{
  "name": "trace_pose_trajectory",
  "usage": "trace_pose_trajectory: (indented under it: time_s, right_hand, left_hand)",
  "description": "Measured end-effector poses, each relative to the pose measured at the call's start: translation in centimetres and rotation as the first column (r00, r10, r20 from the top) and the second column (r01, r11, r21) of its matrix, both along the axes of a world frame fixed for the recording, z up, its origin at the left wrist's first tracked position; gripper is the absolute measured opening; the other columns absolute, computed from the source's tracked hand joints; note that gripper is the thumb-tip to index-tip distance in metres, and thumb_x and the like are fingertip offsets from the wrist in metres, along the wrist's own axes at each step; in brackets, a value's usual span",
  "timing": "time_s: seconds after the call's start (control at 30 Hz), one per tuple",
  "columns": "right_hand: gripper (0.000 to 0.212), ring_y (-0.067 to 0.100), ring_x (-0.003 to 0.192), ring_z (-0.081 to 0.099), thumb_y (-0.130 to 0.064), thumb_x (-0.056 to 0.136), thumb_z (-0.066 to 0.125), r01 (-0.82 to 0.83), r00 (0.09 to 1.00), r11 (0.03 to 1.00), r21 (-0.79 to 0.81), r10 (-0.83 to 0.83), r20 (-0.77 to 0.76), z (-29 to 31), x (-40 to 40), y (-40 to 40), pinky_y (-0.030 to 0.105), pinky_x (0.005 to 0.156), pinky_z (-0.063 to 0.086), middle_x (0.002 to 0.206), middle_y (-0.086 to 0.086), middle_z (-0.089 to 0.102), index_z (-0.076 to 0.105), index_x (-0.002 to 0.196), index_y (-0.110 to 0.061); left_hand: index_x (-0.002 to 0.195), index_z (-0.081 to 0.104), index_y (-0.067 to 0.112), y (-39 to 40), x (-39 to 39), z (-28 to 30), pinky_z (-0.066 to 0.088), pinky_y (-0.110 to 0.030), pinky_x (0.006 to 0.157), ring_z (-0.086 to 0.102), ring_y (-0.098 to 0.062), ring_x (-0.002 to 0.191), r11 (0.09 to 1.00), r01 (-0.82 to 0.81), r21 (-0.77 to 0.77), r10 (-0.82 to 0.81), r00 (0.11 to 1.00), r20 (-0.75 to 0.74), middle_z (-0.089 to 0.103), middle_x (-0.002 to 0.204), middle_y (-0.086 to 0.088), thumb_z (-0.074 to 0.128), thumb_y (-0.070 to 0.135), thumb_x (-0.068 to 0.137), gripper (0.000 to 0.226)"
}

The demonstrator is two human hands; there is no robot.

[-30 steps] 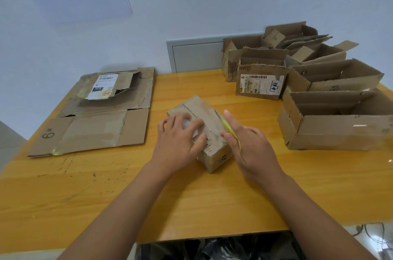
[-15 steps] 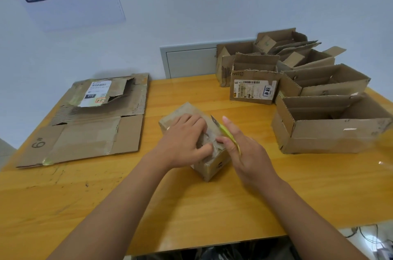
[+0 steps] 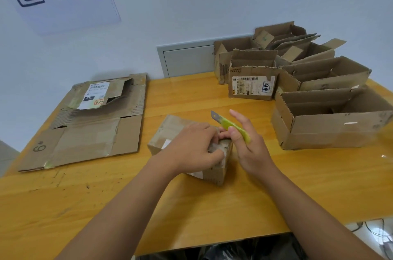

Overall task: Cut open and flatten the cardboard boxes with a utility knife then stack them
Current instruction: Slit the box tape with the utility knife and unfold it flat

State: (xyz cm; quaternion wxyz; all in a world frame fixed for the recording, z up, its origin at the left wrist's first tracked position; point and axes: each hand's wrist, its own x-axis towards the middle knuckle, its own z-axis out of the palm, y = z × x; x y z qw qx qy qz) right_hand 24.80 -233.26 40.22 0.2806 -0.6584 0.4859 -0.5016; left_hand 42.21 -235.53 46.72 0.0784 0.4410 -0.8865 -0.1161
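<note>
Left hand (image 3: 194, 149) clamps down on the small brown taped cardboard box (image 3: 170, 132) mid-table, fingers curled over its near end. Right hand (image 3: 247, 142) pinches the lime-green utility knife (image 3: 231, 125), blade lifted clear. Cutting step, I'd say; next the blade must meet the tape seam, which the hands hide.

A small box (image 3: 191, 145) sits mid-counter (image 3: 148, 206), the left hand (image 3: 191, 149) on it, the right hand (image 3: 248, 142) with the knife (image 3: 231, 126) just right. Flattened cardboard (image 3: 89, 125) lies left; open boxes (image 3: 319, 100) cluster at the right rear.
</note>
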Motion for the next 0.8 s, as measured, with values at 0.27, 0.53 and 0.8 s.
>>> trace_pose_trajectory:
  time_s: [0.27,0.53,0.8]
  right_hand:
    - [0.032,-0.004,0.109,0.063,-0.039,0.100,0.041,-0.022,1.000,1.000,0.011,0.022,0.022,0.8,0.4,-0.9,0.024,0.092,0.051,0.090,-0.020,0.072,0.038,0.129,-0.053]
    - [0.022,0.014,0.090,0.068,-0.032,0.104,0.042,0.115,0.969,0.993,0.016,-0.116,0.218,1.9,-0.4,-0.2,0.020,0.082,0.048,0.094,-0.014,0.075,0.050,0.124,-0.037]
    - [0.024,0.015,0.064,0.060,-0.012,0.103,0.047,0.166,0.791,0.955,0.245,-0.278,0.546,1.2,-1.5,3.7,0.024,0.062,0.049,0.064,0.006,0.063,0.068,0.112,-0.018]
  left_hand:
    - [0.119,0.052,0.025,0.4,1.1,0.1,0.028,-0.024,0.087,0.035,-0.010,0.101,0.989,0.057,0.135,-0.061,0.998,0.025,0.043,0.106,0.008,0.061,0.067,0.081,0.057]
    - [0.109,0.049,0.023,0.4,0.0,-1.4,0.033,-0.027,0.090,0.031,-0.012,0.101,0.991,-0.080,-0.103,0.081,0.997,-0.002,0.037,0.105,0.009,0.033,0.085,0.077,0.071]
    - [0.110,0.048,0.023,0.6,0.0,-2.0,0.033,-0.029,0.096,0.033,-0.014,0.107,0.980,-0.109,-0.169,0.112,0.994,0.008,0.036,0.112,0.008,0.030,0.085,0.074,0.074]
